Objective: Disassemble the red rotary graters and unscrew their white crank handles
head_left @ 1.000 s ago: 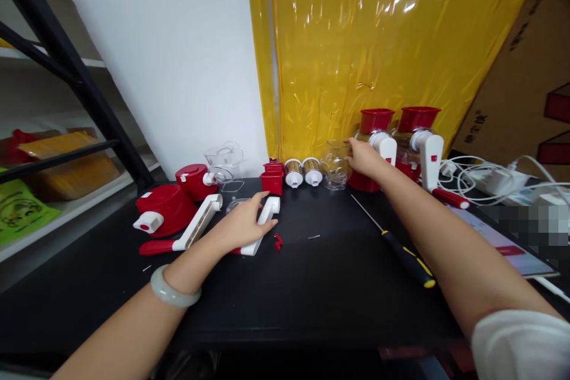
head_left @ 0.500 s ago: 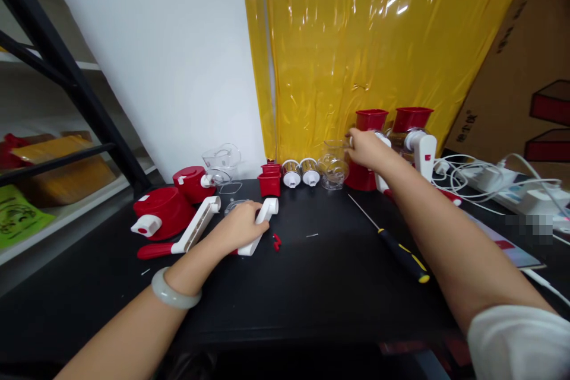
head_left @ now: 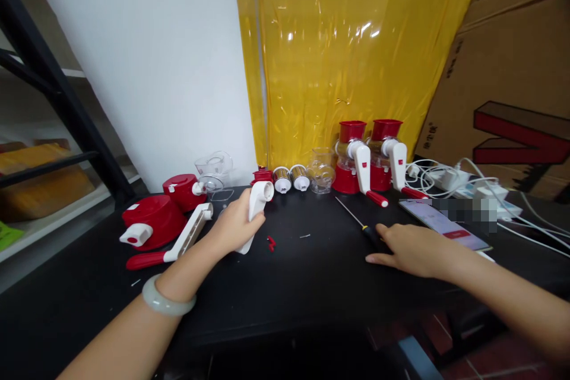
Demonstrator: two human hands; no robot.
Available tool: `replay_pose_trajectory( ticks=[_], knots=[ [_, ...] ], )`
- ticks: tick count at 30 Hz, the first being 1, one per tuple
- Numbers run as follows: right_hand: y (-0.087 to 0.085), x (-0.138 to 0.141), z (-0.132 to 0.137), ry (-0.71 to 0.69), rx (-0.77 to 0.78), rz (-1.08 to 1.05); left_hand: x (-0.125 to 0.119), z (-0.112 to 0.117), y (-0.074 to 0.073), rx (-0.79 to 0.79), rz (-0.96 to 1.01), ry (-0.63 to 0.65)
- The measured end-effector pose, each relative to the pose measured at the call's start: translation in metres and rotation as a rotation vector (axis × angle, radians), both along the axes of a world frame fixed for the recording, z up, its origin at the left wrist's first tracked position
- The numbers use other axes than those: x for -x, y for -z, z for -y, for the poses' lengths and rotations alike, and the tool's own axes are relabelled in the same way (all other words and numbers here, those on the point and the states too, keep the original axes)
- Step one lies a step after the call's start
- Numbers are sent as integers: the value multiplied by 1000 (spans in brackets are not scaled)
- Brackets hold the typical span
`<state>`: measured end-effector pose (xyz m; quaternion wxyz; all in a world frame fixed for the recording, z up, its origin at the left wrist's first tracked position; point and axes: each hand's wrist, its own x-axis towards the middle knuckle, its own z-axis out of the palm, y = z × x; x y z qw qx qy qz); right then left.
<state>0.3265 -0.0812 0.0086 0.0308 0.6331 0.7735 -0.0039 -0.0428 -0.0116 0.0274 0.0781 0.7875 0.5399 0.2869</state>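
Note:
My left hand [head_left: 236,222] is wrapped around a white crank handle [head_left: 258,199], its round socket end tilted up. Over the dark grip of a screwdriver [head_left: 350,212] is my right hand [head_left: 407,247], thumb and fingers spread on either side of it; the screwdriver still lies on the table. Beside my left arm lies another white crank handle with a red grip [head_left: 187,237]. Two red bases [head_left: 158,222] with white knobs stand at the left. Small red pieces [head_left: 271,243] and a screw [head_left: 305,236] lie between my hands.
Two assembled red hand-crank graters [head_left: 351,157] stand at the back right. Drum blades [head_left: 282,180] and clear housings [head_left: 321,172] line the back. A phone [head_left: 445,225], white cables [head_left: 439,178] and a cardboard box [head_left: 503,71] are at the right.
My right hand has left the back grater area and come down toward me to the screwdriver. The left hand has raised the crank handle's socket end. The view has turned slightly right.

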Motion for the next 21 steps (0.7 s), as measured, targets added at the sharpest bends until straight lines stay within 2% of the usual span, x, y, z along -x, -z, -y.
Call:
replay_pose_trajectory(
  ticks=[3,7,11,14,16,18,21],
  knots=[
    [6,2,1,13,7,20,-1,0,0,-14,0,6],
    [-7,6,-14,-104,51,-86,-1,0,0,12,-15,-1],
    [-26,24,-42,-120,56,-365,-2,-10,3,183,143,-32],
    [-29,46,-73,-114,88,-678,-6,-25,4,233,281,-70],
    [-21,60,-93,-118,32,-847,-8,-37,1,232,326,-100],
    [-5,70,-108,-161,-64,-940,-10,-48,-3,243,382,-120],
    [25,77,-117,-225,-388,-900,-9,-56,-5,246,451,-136]
  ],
)
